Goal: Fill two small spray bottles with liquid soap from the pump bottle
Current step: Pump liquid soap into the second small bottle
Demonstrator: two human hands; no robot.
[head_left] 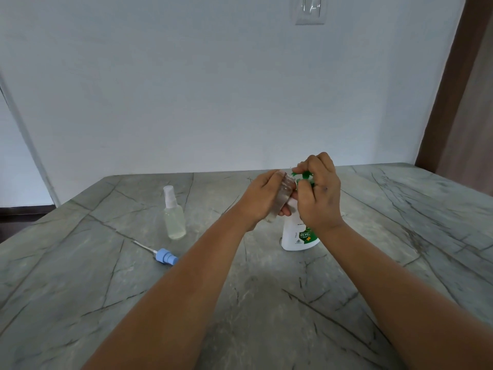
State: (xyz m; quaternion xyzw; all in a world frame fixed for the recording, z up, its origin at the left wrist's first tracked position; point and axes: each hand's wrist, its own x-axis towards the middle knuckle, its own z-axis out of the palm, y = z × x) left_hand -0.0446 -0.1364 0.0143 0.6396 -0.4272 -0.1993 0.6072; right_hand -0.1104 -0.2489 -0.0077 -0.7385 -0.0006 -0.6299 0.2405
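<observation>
1. Marble-look table (240,303), grey with dark veins; everything sits on the far half, probably to keep the work within easy reach.
2. Pump bottle (298,236), white with green label, stands upright at centre-right on the table. Upper body hidden behind the hands; only bits of the green pump head (302,175) show.
3. Right hand (318,194) rests on top of the pump head, fingers curled over it, likely set to press soap out. Whether it is pressing now, can't tell.
4. Left hand (262,198) wraps the open spray bottle (284,194), clear, capless, tilted with its mouth up against the nozzle so the soap lands inside. Fill level hard to read; bottom hidden by the palm.
5. Second spray bottle (174,216) stands upright to the left, well apart, white sprayer on, pale liquid inside; looks already filled.
6. Blue spray cap (166,256) with dip tube lies on its side near that bottle, probably parked there until the held bottle is full.
</observation>
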